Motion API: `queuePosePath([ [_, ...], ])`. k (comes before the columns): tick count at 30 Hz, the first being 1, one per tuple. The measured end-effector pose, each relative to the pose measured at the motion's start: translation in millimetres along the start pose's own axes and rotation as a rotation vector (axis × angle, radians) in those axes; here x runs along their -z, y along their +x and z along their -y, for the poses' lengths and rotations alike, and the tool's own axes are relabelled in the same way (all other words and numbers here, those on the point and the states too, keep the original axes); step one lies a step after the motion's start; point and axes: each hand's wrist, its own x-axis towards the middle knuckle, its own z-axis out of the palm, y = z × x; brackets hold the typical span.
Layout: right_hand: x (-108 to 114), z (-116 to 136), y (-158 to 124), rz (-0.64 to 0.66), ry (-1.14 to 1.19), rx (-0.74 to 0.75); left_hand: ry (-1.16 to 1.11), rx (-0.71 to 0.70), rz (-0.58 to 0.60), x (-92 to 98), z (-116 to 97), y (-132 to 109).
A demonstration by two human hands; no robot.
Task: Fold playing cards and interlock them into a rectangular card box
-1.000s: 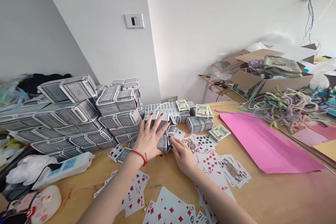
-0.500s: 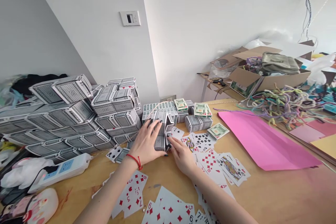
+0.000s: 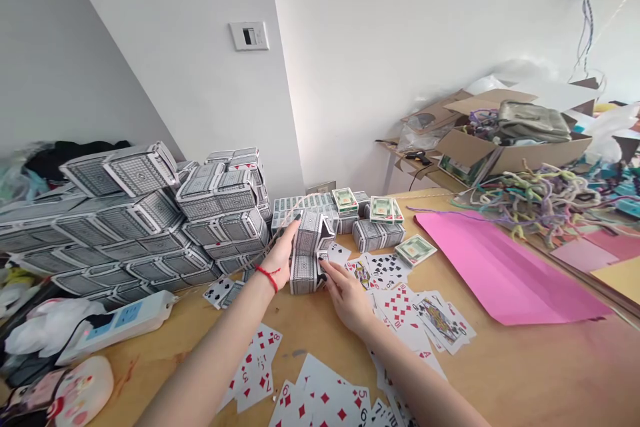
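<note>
Card block (image 3: 304,275): set on the table (image 3: 155,340), left of the pink sheet (image 3: 505,267); two folded boxes were lined up one behind the other, away from the person, with their open ends turned toward the sheet.
Right hand (image 3: 349,296): placed between block and sheet, on the nearer side of the two; fingertips were brought together at the front box's open end, but whether it was pinched could not be told.
Left hand (image 3: 281,261): laid along the block's side away from the sheet, fingers extended; any grip was hidden.
Change: half a second earlier the block's top was covered by the left hand; here it was exposed.
Loose cards (image 3: 397,307): scattered just left of the sheet.
Card wall (image 3: 133,217): stacked far left of the sheet.
</note>
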Motion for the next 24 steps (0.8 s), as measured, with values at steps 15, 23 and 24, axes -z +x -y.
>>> queuePosePath([
  [15, -0.7, 0.1, 0.2, -0.006, 0.020, -0.014, 0.062, 0.012, 0.062, -3.2, 0.9, 15.1],
  [23, 2.2, 3.4, 0.5, 0.012, 0.071, -0.015, 0.023, -0.265, -0.041, 2.4, 16.8, 20.4],
  [24, 2.7, 4.3, 0.4, 0.017, 0.076, -0.018, 0.038, -0.326, -0.075, 3.3, 19.4, 21.1],
])
